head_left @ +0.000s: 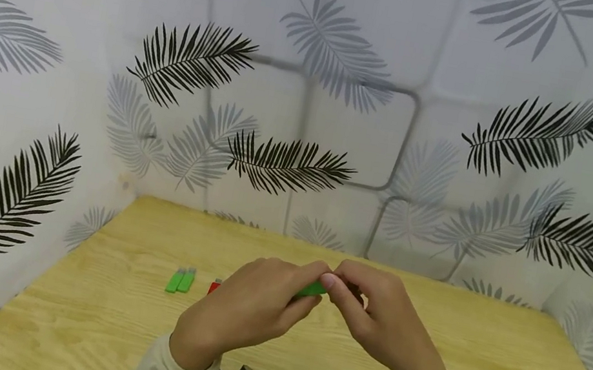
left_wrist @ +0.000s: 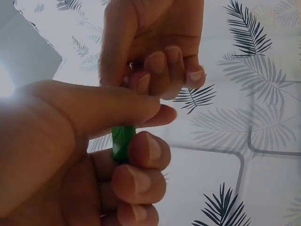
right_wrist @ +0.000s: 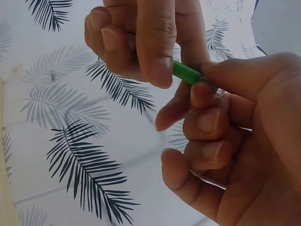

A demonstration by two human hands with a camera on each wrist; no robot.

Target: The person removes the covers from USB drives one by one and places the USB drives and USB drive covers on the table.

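Note:
In the head view, both hands meet above the table around a small green USB stick. My left hand grips its green body between thumb and fingers, as the left wrist view also shows on the stick. Thumb and index finger of my right hand pinch the other end. There, in the right wrist view, a bit of grey or clear end shows past the green body; the fingers hide most of it. Two more green USB sticks lie side by side on the table, left of my left hand.
A red USB stick lies partly hidden behind the left hand. The wood-grain table carries them all. Behind it hangs a white cloth with leaf prints, and more cloth bounds the left and right sides.

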